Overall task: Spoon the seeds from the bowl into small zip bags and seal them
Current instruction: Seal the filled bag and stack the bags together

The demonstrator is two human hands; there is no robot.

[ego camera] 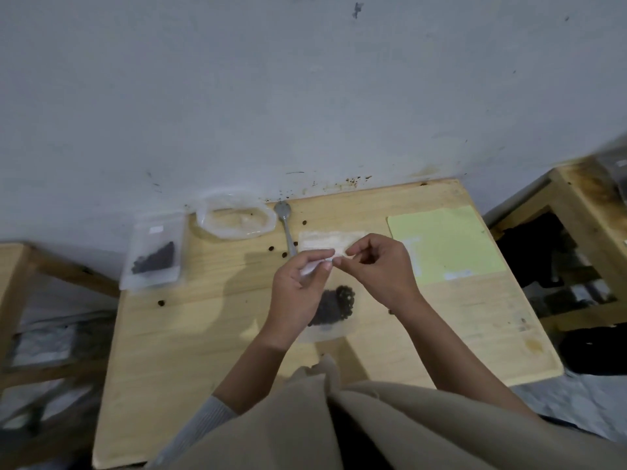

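A small clear zip bag [334,308] with dark seeds in its lower part hangs above the wooden table [190,334]. My left hand [298,293] pinches its top edge from the left, and my right hand [380,269] pinches the same edge from the right. A clear plastic bowl [235,220] stands at the back by the wall and looks nearly empty. Beside it lies a metal spoon [286,225]. Another clear bag with seeds [154,254] lies at the table's back left corner. More clear bags [330,242] lie flat behind my hands.
A pale green sheet [444,244] lies at the back right of the table. A few loose seeds [271,248] are scattered on the wood. Wooden racks stand on both sides, the right one [576,205] holding dark items. A grey wall [305,96] is behind.
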